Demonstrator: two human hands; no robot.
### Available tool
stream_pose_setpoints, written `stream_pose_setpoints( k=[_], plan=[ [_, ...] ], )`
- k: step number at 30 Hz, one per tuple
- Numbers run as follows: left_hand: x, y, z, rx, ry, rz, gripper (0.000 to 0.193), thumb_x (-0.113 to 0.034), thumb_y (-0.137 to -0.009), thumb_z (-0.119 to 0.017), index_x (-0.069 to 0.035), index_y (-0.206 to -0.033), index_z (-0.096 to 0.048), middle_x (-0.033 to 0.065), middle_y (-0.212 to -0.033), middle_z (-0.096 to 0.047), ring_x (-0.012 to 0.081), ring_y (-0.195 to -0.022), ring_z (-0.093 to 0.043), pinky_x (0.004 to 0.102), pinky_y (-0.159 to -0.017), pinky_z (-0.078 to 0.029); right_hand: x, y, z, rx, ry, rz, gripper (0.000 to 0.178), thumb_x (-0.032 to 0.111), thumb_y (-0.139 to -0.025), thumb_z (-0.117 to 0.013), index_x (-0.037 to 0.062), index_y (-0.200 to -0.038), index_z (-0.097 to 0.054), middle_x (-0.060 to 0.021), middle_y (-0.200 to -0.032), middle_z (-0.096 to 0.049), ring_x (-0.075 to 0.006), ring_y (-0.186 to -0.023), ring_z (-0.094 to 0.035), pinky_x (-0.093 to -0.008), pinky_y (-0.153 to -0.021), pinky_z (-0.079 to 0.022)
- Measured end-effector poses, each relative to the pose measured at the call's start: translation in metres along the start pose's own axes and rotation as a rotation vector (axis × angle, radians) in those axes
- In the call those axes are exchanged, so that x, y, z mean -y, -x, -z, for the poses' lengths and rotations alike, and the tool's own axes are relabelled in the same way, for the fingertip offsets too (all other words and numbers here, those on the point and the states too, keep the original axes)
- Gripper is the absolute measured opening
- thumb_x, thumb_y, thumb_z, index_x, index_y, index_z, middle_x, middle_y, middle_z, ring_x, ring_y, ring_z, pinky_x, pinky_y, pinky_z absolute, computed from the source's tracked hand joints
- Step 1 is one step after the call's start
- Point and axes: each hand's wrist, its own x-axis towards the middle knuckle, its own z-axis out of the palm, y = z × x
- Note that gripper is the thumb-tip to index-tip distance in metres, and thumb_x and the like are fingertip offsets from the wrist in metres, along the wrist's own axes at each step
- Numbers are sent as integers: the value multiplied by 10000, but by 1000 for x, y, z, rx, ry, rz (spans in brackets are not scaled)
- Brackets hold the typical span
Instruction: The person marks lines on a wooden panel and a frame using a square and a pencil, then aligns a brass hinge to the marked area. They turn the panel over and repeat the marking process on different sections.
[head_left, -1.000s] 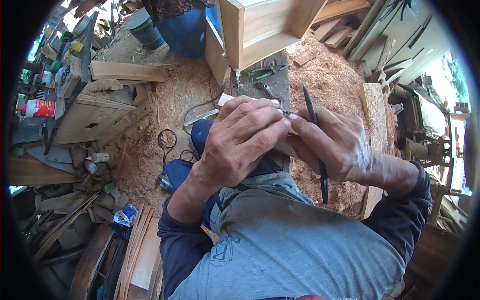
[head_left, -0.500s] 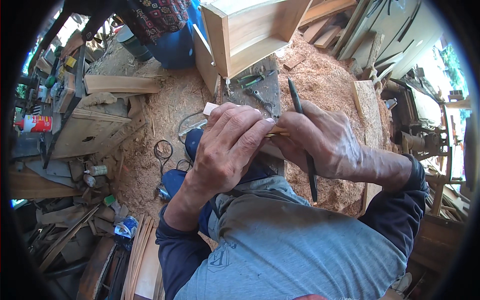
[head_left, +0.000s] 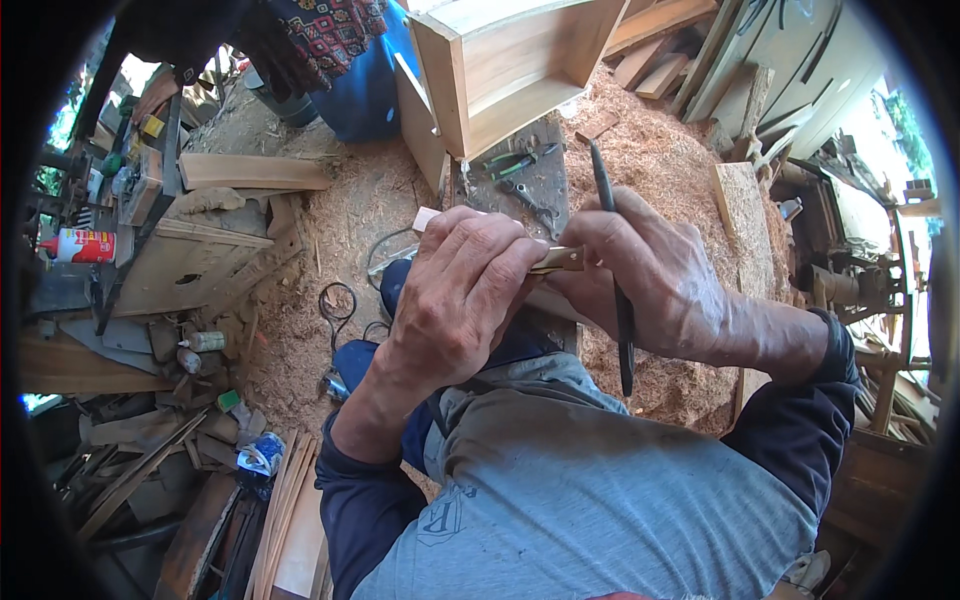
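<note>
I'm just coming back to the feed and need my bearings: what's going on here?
A person's left hand is closed over a pale wooden piece, one end showing past the knuckles. A brass-coloured metal plate sticks out by the left fingertips, toward the right hand, which holds a dark pen-like tool. Whether the right fingers touch the plate is hard to tell. Beyond the hands, green-handled pliers lie on a bench near an open wooden box.

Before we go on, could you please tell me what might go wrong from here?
The small metal plate at the fingertips of the left hand could slip and get lost among the shavings. The dark stick across the right hand might hinder its grip or knock the plate.
</note>
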Motion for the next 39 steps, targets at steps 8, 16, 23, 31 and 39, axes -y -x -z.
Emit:
stream_pose_setpoints(
  k=[8, 16, 23, 31, 39],
  plan=[
    [2, -1, -3, -44, -7, -22, 375, -34, -785, -747, 26, -1140, -641, 164, -1079, -653, 326, -1001, -670, 480, -949, -502, 4, -2, 6, 110, 127, 29, 375, 127, -848, -816, 35, -1122, -577, -142, -901, -570, -286, -652, -636, -400, -491, -502],
    [-4, -9, 3, 26, -25, 28, 368, -52, -798, -743, 15, -1146, -645, 141, -1048, -635, 325, -982, -655, 461, -925, -503, 6, 1, 7, 120, 119, -13, 383, 137, -849, -817, 8, -1123, -583, -147, -944, -573, -265, -682, -662, -380, -493, -517],
    [8, 2, 0, -67, 27, -11, 302, -83, -807, -720, -10, -1097, -680, 132, -1052, -636, 309, -964, -656, 455, -904, -524, -3, -8, 5, 121, 8, -39, 249, 222, -922, -740, 63, -1062, -609, -117, -867, -533, -284, -669, -606, -422, -551, -493],
    [17, -11, -1, -73, 61, -174, 295, -50, -808, -730, 5, -1093, -680, 142, -1010, -676, 316, -940, -708, 445, -849, -569, -21, -6, 7, 67, -229, 105, 213, 208, -932, -722, 47, -934, -583, -134, -795, -551, -331, -697, -603, -455, -600, -498],
    [-17, -18, -20, -415, 33, 139, 275, -122, -989, -695, 44, -1196, -622, 154, -1031, -663, 219, -890, -654, 387, -745, -532, -24, -2, 2, -39, -206, 155, 209, 185, -934, -656, 49, -938, -497, -123, -870, -499, -296, -688, -570, -419, -557, -474]
  ],
)
